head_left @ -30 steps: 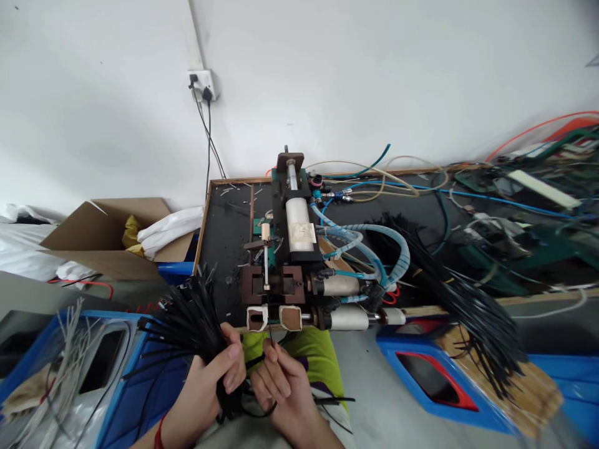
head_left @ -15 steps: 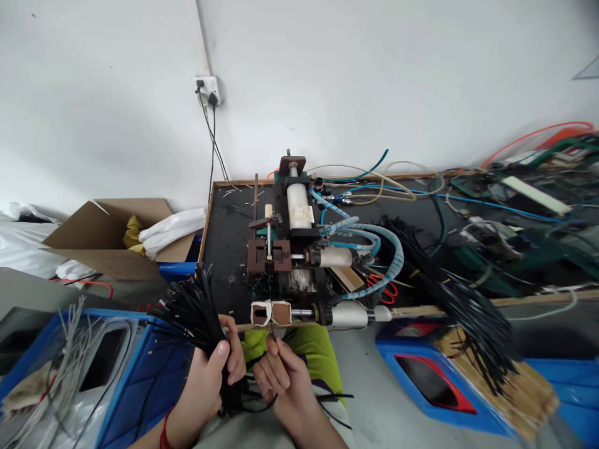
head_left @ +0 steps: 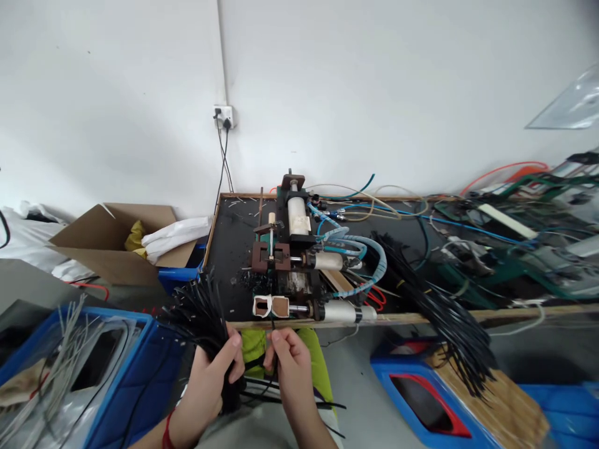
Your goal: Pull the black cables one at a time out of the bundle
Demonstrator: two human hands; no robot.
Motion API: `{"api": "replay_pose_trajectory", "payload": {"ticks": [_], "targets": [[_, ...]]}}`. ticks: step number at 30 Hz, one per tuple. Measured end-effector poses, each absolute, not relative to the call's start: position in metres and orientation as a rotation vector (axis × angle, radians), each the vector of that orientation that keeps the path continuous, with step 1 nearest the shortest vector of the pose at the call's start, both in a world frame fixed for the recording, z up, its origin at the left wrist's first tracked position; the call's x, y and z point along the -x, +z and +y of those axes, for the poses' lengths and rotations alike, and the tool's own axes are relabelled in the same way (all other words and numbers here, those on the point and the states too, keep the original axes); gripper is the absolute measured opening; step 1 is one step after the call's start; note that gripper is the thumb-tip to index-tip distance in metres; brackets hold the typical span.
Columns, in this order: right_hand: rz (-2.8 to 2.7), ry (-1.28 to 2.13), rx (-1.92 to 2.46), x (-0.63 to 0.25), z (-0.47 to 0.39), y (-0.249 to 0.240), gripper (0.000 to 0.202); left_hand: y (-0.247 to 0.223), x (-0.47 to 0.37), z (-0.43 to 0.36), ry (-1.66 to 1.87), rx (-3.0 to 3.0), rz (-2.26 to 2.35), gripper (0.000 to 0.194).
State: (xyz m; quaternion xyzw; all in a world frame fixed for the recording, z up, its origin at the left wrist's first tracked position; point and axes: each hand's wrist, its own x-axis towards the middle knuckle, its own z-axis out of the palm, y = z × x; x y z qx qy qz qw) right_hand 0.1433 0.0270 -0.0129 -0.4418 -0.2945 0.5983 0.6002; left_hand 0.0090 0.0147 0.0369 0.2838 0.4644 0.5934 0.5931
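The left hand [head_left: 213,377] grips a fanned bundle of black plastic cable ties [head_left: 199,312]; beside it, the right hand [head_left: 287,362] pinches one black tie [head_left: 272,337] upright.

A plain white wall [head_left: 374,81] is seen behind a black-topped workbench [head_left: 234,249] with a wooden rim. A socket [head_left: 223,116] is mounted on the wall, with cables plugged in. Grey floor [head_left: 360,386] is visible below, evenly lit.

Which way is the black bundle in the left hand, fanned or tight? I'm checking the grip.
Fanned. The left hand grips the black bundle low, and its upper ends splay apart.
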Motion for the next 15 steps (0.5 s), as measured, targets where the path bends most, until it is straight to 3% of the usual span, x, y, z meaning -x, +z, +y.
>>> {"api": "replay_pose_trajectory", "payload": {"ticks": [10,15], "targets": [[-0.86,1.298,1.183,-0.147,0.018,-0.011,0.047,0.033,-0.009,0.015,1.273,-0.714,1.082,0.037],[-1.191,0.933,1.395,-0.175,-0.007,-0.016,0.041,0.029,-0.01,0.016,1.232,-0.797,1.11,0.033]]}}
